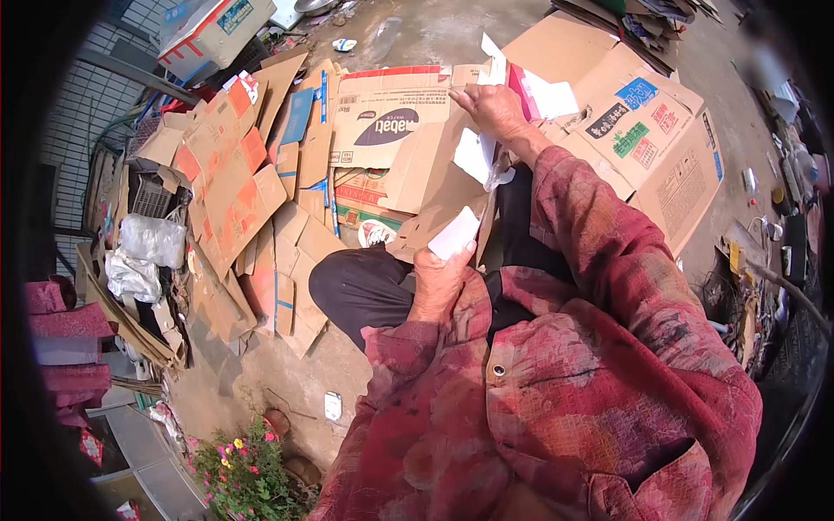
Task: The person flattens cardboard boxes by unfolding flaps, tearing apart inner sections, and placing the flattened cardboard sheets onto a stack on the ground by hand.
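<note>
My left hand (pixel 439 285) is closed around a white piece of card (pixel 454 234), held low in front of my knees. Farther out, my right hand (pixel 499 113) has its thumb and fingers pinched together; what lies between them is too small to make out. Behind and below that hand are white flaps (pixel 473 156) and a pink panel (pixel 519 87), seemingly of one opened paper box, partly hidden by my wrist. Just beyond my hands lies a brown cardboard carton (pixel 373 122) printed "nabati".
Flattened cardboard (pixel 230 178) is piled to the left. A large printed carton (pixel 647 130) lies at right, with stacked cardboard (pixel 647 30) beyond. Clear plastic bundles (pixel 152 241) sit far left. A flowering plant (pixel 248 469) and a small white object (pixel 333 405) are near the bottom.
</note>
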### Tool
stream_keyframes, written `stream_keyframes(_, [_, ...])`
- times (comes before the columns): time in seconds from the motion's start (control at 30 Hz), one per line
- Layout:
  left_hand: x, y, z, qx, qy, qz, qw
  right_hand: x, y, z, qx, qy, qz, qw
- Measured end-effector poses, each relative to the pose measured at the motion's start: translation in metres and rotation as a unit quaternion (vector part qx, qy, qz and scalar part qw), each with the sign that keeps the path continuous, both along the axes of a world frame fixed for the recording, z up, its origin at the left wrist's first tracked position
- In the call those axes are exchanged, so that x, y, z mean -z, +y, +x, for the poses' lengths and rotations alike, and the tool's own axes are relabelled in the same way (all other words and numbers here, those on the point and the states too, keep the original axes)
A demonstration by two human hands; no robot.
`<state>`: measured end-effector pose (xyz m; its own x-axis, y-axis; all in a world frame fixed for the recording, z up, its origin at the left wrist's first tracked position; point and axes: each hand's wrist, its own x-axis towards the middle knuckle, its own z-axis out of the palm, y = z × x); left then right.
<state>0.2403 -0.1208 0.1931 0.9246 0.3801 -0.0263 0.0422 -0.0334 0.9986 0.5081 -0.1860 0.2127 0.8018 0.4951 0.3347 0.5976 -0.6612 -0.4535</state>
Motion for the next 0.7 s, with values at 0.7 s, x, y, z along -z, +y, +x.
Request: stream_keyframes(0.7, [0.015,-0.015,-0.001,-0.009,0.000,0.191,0.981,0.089,-0.137,0.001,0.245,0.296,0.360,0.850])
